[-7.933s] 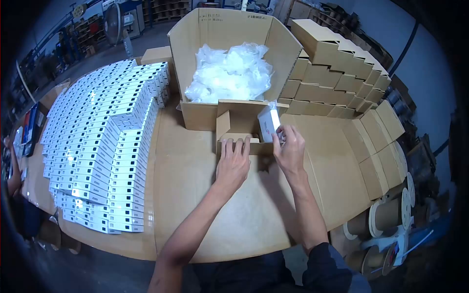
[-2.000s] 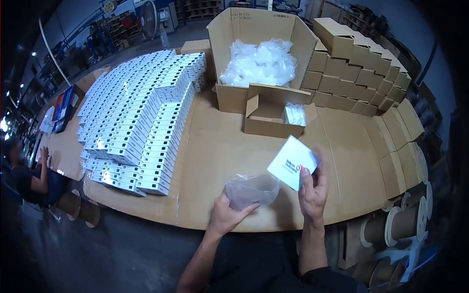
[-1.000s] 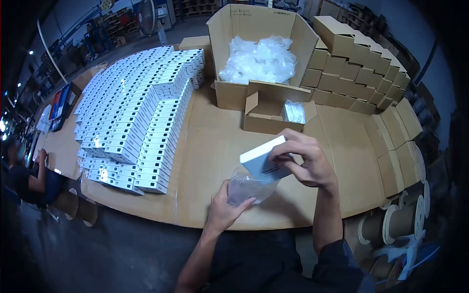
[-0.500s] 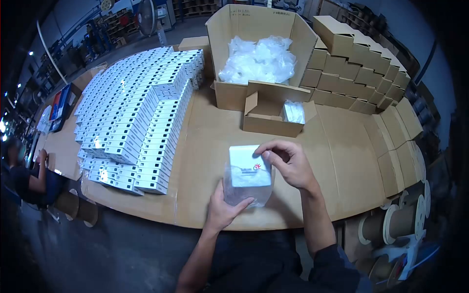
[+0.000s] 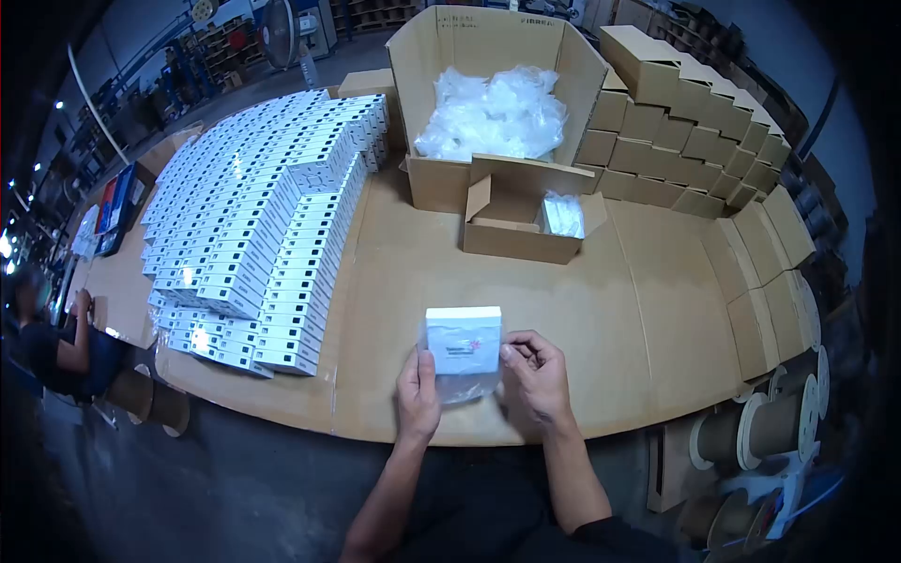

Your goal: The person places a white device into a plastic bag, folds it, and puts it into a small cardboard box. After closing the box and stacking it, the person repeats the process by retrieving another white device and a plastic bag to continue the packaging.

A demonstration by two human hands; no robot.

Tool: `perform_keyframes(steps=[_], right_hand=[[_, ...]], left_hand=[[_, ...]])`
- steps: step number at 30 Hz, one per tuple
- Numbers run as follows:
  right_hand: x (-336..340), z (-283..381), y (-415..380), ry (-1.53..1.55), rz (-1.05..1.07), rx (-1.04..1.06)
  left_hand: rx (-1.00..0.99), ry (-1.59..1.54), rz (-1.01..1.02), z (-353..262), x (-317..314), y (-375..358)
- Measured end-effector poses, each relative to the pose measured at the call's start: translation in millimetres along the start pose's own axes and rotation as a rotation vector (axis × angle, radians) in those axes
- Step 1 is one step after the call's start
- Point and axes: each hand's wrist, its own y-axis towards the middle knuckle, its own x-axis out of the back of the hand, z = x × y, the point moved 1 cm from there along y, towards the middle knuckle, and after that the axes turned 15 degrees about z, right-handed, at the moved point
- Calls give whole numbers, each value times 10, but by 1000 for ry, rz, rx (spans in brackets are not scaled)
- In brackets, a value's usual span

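A white box [image 5: 463,345] with a small red mark stands in a clear plastic bag [image 5: 465,387] near the table's front edge. My left hand [image 5: 419,394] grips its left side, thumb on the front. At its right edge, my right hand [image 5: 538,377] has thumb and forefinger pinched together by the bag's side; what lies between them is too small to make out. Beyond the hands is an open brown carton [image 5: 521,246] with a bagged white box [image 5: 563,216] inside at its right end.
Stacked white boxes [image 5: 235,216] fill the table's left part. Behind the small carton, a large carton [image 5: 507,38] holds clear plastic bags [image 5: 493,113]. Brown cartons [image 5: 657,131] are piled back right, with more along the right edge. Another person [image 5: 61,347] sits far left.
The white box has sunk deeper into the bag and moved down and slightly left. My right hand has come down from its top to its right side. My left hand has shifted up its left side.
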Motion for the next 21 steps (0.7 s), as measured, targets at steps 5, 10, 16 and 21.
perform_keyframes(steps=[5, 10, 16, 21], right_hand=[[0, 11, -20, -43, -50, 113], [35, 39, 48, 38, 71, 233], [-83, -6, 40, 195, 151, 232], [-113, -49, 40, 30, 64, 113]], left_hand=[[-35, 285, 24, -149, 14, 42], [-125, 307, 86, -289, -9, 69], [-41, -76, 36, -143, -27, 61], [-51, 32, 165, -206, -111, 48]])
